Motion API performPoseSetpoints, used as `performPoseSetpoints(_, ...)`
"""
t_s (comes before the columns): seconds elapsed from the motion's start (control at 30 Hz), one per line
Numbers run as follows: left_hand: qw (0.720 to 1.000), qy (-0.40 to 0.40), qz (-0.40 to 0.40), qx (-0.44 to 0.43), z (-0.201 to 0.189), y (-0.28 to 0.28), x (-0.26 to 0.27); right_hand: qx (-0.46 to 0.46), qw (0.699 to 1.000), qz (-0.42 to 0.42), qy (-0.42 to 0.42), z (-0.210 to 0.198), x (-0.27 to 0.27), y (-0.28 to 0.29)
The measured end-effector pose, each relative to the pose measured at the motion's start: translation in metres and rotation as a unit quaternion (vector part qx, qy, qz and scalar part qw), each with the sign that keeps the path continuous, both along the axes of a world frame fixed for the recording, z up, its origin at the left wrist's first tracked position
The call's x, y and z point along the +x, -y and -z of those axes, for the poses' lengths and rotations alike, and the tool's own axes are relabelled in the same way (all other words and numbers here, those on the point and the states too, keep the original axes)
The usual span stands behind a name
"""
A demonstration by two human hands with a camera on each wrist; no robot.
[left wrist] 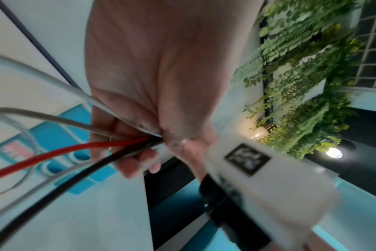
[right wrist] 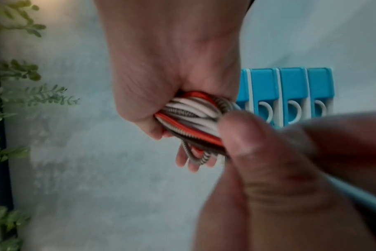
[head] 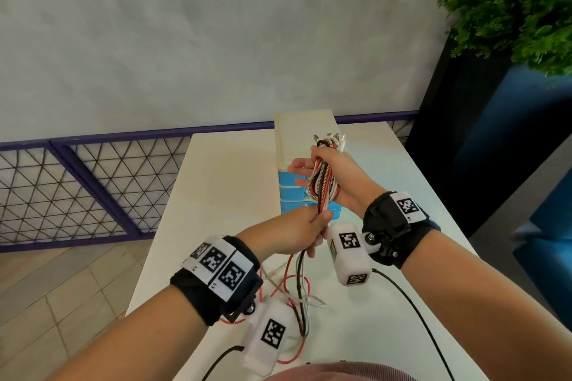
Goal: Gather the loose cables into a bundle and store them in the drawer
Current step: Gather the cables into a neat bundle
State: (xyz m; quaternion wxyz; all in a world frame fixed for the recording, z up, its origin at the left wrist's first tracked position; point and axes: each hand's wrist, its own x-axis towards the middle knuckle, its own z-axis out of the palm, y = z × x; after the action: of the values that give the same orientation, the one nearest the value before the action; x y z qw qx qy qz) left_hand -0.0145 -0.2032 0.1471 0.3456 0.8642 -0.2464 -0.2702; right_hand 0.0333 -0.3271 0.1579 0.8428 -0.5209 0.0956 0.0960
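Left hand point(head: 297, 230) pinches cables point(head: 323, 182); marker label unreadable.

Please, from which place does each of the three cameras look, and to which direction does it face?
Head: sits on the person's head, faces forward and down at the white table; both forearms, left hand and right hand show.
Left wrist: looks along the left hand, which pinches the trailing cable ends.
Right wrist: looks along the right hand's palm at the coiled cable bundle; a left-hand fingertip shows blurred in front.
Shared: all three show the blue drawer unit and the cables.
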Motion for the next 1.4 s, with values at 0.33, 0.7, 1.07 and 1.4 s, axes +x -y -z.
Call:
performPoseSetpoints(0.33,0.995,0.022,0.003,-0.098,0.039,-0.006,-0.001,0.118,0.991,0.036,-0.049,0.000,-0.004,-0.011)
performPoseSetpoints(0.7,0.996,0.037,-0.052,0.055,0.100,-0.072,0.024,0.111,0.981,0.154,0.031,-0.027,0.015,0.010)
performPoseSetpoints(1.07,0.989,0.014,-0.082,0.124,0.118,-0.101,0.028,0.049,0.979,0.185,0.071,-0.040,0.017,0.014)
performPoseSetpoints(1.4,0.983,0.024,-0.153,0.102,0.115,-0.132,0.027,0.036,0.965,0.243,0.088,-0.045,0.024,0.025)
